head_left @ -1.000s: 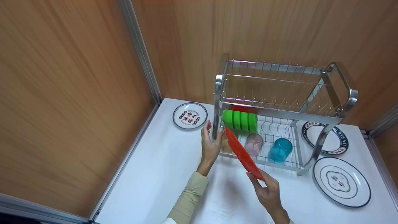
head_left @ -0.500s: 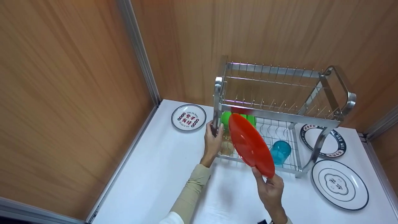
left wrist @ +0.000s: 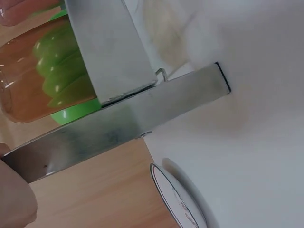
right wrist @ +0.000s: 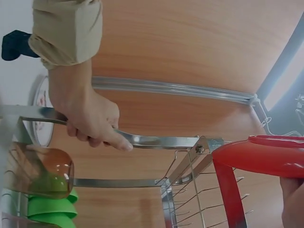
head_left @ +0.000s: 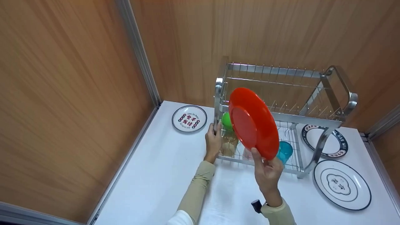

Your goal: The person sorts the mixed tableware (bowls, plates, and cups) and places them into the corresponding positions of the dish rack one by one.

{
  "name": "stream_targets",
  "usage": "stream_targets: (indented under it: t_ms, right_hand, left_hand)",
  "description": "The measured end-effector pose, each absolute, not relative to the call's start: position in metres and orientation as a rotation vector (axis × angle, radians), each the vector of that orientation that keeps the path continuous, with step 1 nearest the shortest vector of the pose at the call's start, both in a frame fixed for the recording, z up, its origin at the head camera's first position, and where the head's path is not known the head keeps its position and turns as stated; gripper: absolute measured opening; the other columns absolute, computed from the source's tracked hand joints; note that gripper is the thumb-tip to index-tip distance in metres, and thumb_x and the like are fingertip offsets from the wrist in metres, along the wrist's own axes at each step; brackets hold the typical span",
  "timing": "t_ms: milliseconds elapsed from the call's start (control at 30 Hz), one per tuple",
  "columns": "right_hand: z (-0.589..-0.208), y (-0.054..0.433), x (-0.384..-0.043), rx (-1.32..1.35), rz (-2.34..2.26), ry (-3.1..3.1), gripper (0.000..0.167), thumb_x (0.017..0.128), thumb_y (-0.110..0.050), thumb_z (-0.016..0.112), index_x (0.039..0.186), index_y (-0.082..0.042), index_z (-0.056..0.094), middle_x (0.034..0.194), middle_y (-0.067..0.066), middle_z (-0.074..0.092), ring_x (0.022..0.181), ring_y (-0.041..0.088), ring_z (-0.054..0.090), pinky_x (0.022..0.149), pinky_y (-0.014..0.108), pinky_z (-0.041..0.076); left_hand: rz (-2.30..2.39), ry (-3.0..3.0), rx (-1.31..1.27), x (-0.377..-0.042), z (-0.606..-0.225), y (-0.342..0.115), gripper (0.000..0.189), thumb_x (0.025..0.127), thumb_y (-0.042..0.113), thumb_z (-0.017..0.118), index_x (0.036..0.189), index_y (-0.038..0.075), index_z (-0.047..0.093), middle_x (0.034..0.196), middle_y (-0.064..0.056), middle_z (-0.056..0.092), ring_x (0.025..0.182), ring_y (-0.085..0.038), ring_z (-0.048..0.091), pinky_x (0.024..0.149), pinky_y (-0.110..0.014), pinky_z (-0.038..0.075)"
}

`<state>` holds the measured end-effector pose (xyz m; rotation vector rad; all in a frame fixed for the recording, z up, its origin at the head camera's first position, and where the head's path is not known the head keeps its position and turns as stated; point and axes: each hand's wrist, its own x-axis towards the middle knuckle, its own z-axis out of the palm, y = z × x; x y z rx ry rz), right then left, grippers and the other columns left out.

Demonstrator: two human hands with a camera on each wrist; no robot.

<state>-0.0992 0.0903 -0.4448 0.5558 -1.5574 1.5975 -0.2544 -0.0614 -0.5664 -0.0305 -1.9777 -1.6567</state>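
Observation:
My right hand (head_left: pixel 268 175) pinches the lower rim of a red plate (head_left: pixel 251 122), thumb on its near face. The plate is tilted up in front of the metal dish rack (head_left: pixel 307 118), overlapping its upper tier. My left hand (head_left: pixel 213 142) grips the rack's left front post; in the right wrist view its fingers (right wrist: pixel 92 140) wrap round that post. On the lower tier are green bowls (head_left: pixel 227 121), an amber cup (head_left: pixel 229 144), a pink cup (head_left: pixel 247 154) partly behind the plate, and a blue cup (head_left: pixel 285 152).
A small white plate (head_left: pixel 189 118) with red lettering lies left of the rack. Right of it lie a dark-rimmed plate (head_left: pixel 325 142) and a large oval plate (head_left: pixel 342 185). Wood-grain panels (head_left: pixel 187 47) close off the back and the left side.
My left hand has closed round the rack post. My right hand has raised the red plate and turned its broad face toward the head camera, now before the upper tier.

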Motion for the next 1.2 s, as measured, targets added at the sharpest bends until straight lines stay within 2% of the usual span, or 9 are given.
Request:
stream_targets:
  t_ms: [100,267,433,567,800,1000,1200]
  right_hand:
    - [-0.438,0.085,-0.106,0.517,1.573,-1.565,0.041,0.096,-0.021,0.075,0.114,0.015,0.066,0.12,0.002,0.074,0.111,0.02,0.068,0.093,0.029,0.056]
    - [-0.427,0.077,-0.113,0.471,1.554,-1.555,0.033,0.095,-0.014,0.074,0.112,0.013,0.068,0.118,0.004,0.075,0.105,0.021,0.069,0.091,0.031,0.057]
    - [-0.414,0.067,-0.119,0.457,1.555,-1.534,0.04,0.097,-0.024,0.073,0.113,0.012,0.069,0.115,0.006,0.076,0.1,0.019,0.071,0.089,0.031,0.058]
    - [-0.402,0.058,-0.124,0.427,1.597,-1.53,0.046,0.098,-0.03,0.071,0.117,0.011,0.068,0.118,0.008,0.074,0.106,0.02,0.07,0.09,0.031,0.058]
    - [-0.382,0.046,-0.133,0.334,1.612,-1.554,0.032,0.098,-0.01,0.07,0.125,0.006,0.066,0.124,0.013,0.072,0.112,0.025,0.069,0.092,0.035,0.057]
    - [-0.37,0.041,-0.146,0.337,1.563,-1.554,0.032,0.098,-0.008,0.07,0.126,0.005,0.067,0.124,0.012,0.073,0.11,0.027,0.071,0.089,0.037,0.058]
    - [-0.356,0.034,-0.168,0.35,1.502,-1.615,0.03,0.097,-0.005,0.071,0.126,0.004,0.068,0.122,0.007,0.074,0.108,0.022,0.072,0.086,0.036,0.06]
  left_hand:
    - [-1.647,-1.972,-0.048,-0.256,-0.569,-0.06,0.028,0.108,0.025,0.056,0.086,0.008,0.052,0.063,0.007,0.035,0.055,-0.009,0.036,0.051,-0.027,0.031]
    - [-1.651,-1.993,-0.068,-0.257,-0.571,-0.058,0.029,0.109,0.028,0.054,0.087,0.009,0.053,0.062,0.008,0.035,0.054,-0.008,0.036,0.049,-0.026,0.031]
    - [-1.646,-2.002,-0.059,-0.256,-0.573,-0.06,0.028,0.109,0.027,0.053,0.088,0.009,0.053,0.062,0.008,0.035,0.054,-0.007,0.035,0.049,-0.026,0.031]
    - [-1.637,-2.009,-0.053,-0.255,-0.572,-0.062,0.029,0.109,0.028,0.053,0.087,0.01,0.052,0.063,0.008,0.035,0.055,-0.007,0.035,0.049,-0.025,0.031]
    - [-1.631,-2.03,-0.074,-0.255,-0.573,-0.063,0.027,0.109,0.027,0.052,0.088,0.01,0.052,0.062,0.008,0.035,0.054,-0.007,0.037,0.05,-0.025,0.032]
    - [-1.597,-2.03,-0.069,-0.254,-0.574,-0.063,0.026,0.109,0.024,0.053,0.087,0.01,0.051,0.061,0.008,0.035,0.053,-0.007,0.036,0.05,-0.026,0.032]
    - [-1.576,-2.039,-0.071,-0.252,-0.574,-0.065,0.028,0.11,0.025,0.051,0.087,0.01,0.05,0.061,0.008,0.036,0.053,-0.007,0.036,0.049,-0.026,0.033]
